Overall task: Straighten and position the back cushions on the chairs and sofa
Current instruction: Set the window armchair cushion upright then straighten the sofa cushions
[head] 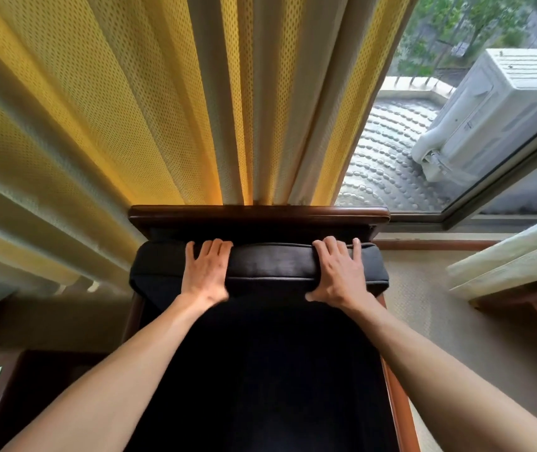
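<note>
Back cushion [273,265], dark, stands at the rear of the chair seat [260,370]. The left hand [207,272] and right hand [339,272] grip its top edge, fingers [334,247] slightly spread and curled over it, the right thumb in front. Just behind is the wooden chair rail [257,215], then the yellow curtain [130,109].

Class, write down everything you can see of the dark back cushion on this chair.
The back cushion is a thick, boxy pad in dark, near-black fabric with piped seams along its edges. It stands at the rear of the chair, just in front of and below the brown wooden top rail. The left hand and right hand grip its top, one near each end, fingers lying across it.
</note>
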The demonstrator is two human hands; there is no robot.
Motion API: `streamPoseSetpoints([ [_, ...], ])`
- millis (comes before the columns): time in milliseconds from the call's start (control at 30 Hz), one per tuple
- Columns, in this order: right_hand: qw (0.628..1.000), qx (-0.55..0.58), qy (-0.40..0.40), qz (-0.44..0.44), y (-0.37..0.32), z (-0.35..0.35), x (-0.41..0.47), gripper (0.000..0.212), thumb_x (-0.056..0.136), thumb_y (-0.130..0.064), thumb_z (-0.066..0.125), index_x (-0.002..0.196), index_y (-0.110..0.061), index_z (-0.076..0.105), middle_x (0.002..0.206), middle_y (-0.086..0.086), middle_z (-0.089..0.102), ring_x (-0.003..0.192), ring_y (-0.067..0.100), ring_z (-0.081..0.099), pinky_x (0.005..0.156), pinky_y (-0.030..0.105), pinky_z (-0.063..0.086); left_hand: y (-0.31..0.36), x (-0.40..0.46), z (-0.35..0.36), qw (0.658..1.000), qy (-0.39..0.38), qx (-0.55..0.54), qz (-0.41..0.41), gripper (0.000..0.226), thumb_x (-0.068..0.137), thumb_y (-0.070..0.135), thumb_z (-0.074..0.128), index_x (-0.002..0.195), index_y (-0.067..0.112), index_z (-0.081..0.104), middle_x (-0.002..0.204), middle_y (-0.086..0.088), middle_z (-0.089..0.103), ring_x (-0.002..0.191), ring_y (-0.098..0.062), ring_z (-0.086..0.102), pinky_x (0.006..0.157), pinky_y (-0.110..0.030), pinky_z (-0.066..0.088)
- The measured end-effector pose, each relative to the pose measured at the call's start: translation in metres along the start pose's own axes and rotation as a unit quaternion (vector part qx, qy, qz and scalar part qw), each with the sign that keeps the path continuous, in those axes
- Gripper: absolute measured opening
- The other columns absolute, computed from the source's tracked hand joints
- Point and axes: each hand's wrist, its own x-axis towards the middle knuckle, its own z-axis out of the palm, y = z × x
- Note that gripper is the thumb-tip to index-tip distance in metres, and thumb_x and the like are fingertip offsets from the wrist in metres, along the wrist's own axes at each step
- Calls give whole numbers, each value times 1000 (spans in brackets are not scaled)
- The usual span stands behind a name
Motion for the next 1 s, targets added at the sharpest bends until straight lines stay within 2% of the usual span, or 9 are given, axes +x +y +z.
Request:
streamPoseSetpoints([
  [167, 999, 30, -5, 40, -23, 0, 8, 124, 66, -45, 82, 156, -14, 2, 163, 8, 9, 152, 31, -1, 112, 69, -4, 2, 3, -8, 998, -45, -25, -42, 115, 66, 23, 82, 154, 16, 8, 159, -5, 18, 149, -26, 11, 117, -60, 9],
  [267, 994, 44, 41, -90, -50, 12, -8, 121, 65, -17, 77, 157, -18, -1, 166, 4, 2, 152, 28, -3, 117, 64, 0, 35, -11, -5, 998, -21, -55, -4, 118, 71, 23, 77, 154, 17, -6, 164, -5, -3, 151, -24, -6, 120, -57, 4],
  [333, 990, 47, 54, -122, -57, 22, -15, 118, 63, -17, 75, 158, -20, 5, 166, 1, 5, 153, 22, -1, 121, 56, 0, 48, -19, 4, 998, -9, -51, 32, 120, 72, 26, 74, 154, 19, -12, 164, -1, -12, 150, -20, -12, 121, -52, 0],
  [433, 995, 57, 59, -63, -25, 26, -15, 106, 71, -20, 69, 157, -18, 9, 166, 1, 5, 153, 19, 0, 123, 49, 1, 18, -24, 10, 999, -11, -33, 0, 120, 67, 27, 74, 155, 18, -7, 164, -1, -7, 151, -19, -7, 123, -44, 2],
  [567, 999, 36, 17, -22, 27, 20, -18, 106, 74, -22, 66, 157, -20, 0, 166, 0, -5, 152, 17, -7, 123, 46, -4, -49, -31, 9, 994, -21, -27, -103, 118, 67, 27, 75, 155, 16, -2, 165, -3, -1, 151, -20, -4, 123, -44, 4],
  [733, 997, 27, -71, 16, 15, 1, -17, 114, 76, -29, 69, 156, -17, -12, 164, 2, -20, 150, 20, -18, 120, 53, -10, -57, -30, -4, 986, -103, -39, -127, 114, 73, 24, 69, 154, 16, -10, 164, -4, -12, 150, -23, -12, 121, -49, -1],
  [833, 992, 32, -111, 43, -4, -18, -18, 103, 80, -25, 66, 156, -9, -1, 165, 9, -9, 152, 25, -10, 118, 60, -4, -51, -40, -16, 982, -110, -66, -141, 106, 78, 19, 64, 155, 16, -8, 164, -5, -10, 150, -24, -10, 120, -51, 1],
  [900, 992, 45, -116, 34, -26, -38, -19, 82, 81, -23, 63, 150, -7, 21, 162, 14, 12, 152, 28, 3, 117, 64, 2, -51, -52, -33, 980, -96, -102, -145, 99, 81, 19, 62, 156, 17, -3, 164, -5, -3, 151, -24, -3, 121, -51, 9],
  [1000, 993, 72, -97, -4, -72, -79, -26, 49, 82, -18, 60, 130, -11, 50, 142, 10, 44, 138, 29, 35, 115, 62, 20, -59, -75, -71, 971, -59, -172, -153, 83, 88, 29, 60, 155, 15, 12, 158, -11, 25, 145, -28, 25, 115, -48, 30],
])
